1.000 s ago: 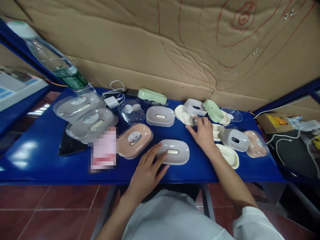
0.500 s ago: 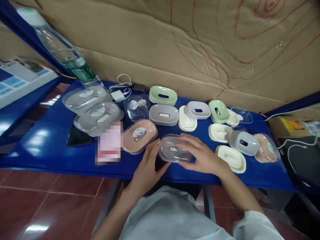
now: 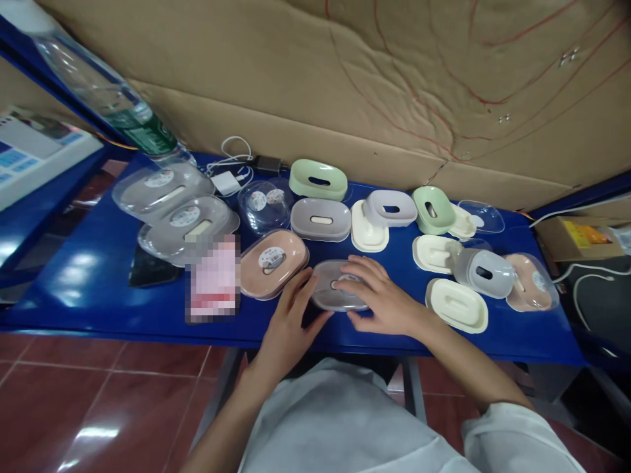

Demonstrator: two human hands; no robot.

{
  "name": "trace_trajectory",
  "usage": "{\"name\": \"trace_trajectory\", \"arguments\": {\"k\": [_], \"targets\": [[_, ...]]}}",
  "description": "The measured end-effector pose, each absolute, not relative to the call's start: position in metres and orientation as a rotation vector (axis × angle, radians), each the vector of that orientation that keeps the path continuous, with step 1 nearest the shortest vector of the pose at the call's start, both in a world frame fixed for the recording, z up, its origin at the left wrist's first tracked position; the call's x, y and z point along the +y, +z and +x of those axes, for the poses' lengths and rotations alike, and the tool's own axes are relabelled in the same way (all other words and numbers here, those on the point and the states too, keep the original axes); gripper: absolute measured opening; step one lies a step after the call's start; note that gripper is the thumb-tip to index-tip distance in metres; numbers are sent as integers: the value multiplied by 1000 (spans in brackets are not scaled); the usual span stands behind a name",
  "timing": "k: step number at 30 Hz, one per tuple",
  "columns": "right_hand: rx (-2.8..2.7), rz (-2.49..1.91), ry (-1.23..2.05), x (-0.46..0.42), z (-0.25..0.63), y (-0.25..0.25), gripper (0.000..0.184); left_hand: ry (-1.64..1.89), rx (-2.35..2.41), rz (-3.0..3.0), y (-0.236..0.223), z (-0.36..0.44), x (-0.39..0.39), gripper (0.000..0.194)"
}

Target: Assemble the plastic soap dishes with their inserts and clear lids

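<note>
A grey oval soap dish with a clear lid and a round sticker lies on the table in front of me. My left hand curves round its left end, fingertips on the edge and thumb at the near side. Over its right part lies my right hand, with fingers across the lid and the thumb at the near edge, hiding part of the sticker. Just left of it, a peach soap dish touches or nearly touches my left fingers. A cream drain tray sits to the right of my right hand.
On the blue table stand green dishes, a lilac frame, a grey dish, lidded grey dishes and a clear lid. A bottle, charger and cardboard wall are behind.
My right fingers have slid slightly left across the lid. My left hand stays at the dish's left end. The view has shifted a little.
</note>
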State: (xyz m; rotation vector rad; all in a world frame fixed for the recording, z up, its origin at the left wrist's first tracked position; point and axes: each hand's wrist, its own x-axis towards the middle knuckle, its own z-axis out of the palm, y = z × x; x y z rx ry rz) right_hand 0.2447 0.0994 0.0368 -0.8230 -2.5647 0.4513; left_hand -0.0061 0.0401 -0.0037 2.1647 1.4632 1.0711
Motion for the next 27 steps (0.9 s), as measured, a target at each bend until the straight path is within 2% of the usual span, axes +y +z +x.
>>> {"name": "trace_trajectory", "arguments": {"k": [4,8,10,14,17,21,27], "targets": [[-2578,-865,379,101,243,34,49,1129,1509,2214,-4,-3,39,66],[-2415,-819,644,107,249,47,52,1129,1457,2430,-2,-2,38,51],[-2200,-911,721,116,253,52,45,1143,1433,2452,1,-3,36,45],[-2036,-1166,600,147,255,52,35,1295,1375,2416,6,-4,30,27],[-2274,-1117,477,171,245,45,37,1375,1300,2440,7,-5,27,26],[-2603,-1040,260,189,220,37,49,1372,1308,2430,7,-4,26,25],[-2620,-1165,143,201,201,33,38,1359,1343,2397,5,-4,27,24]]}}
